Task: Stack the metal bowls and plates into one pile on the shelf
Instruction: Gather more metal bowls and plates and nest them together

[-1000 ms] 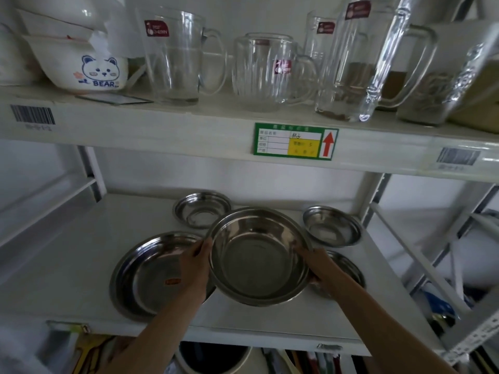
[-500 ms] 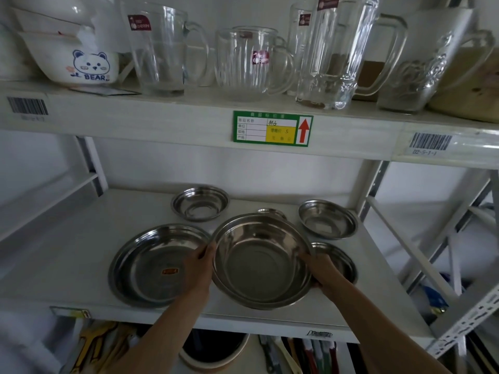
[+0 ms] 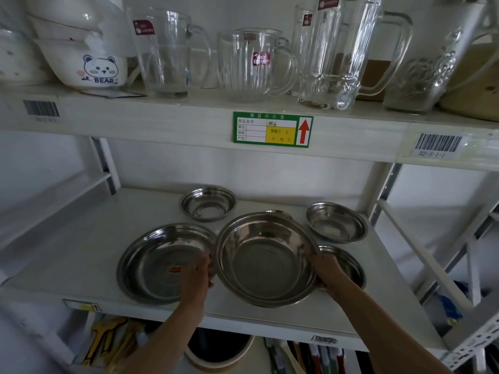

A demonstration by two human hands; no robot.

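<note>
Steel big bowl (image 3: 266,259) is sitting tilted between my hands: I am gripping its rim with my left hand (image 3: 198,273) at 9 o'clock and my right hand (image 3: 322,268) at 3. The wide plate (image 3: 159,261) is lying flat just beside my left hand, at 9 o'clock, so I am thinking the bowl goes there.

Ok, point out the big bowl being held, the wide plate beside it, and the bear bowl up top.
big bowl (image 3: 266,261): head view, inner base.
wide plate (image 3: 159,261): head view, inner base.
bear bowl (image 3: 100,70): head view, printed side.
</note>
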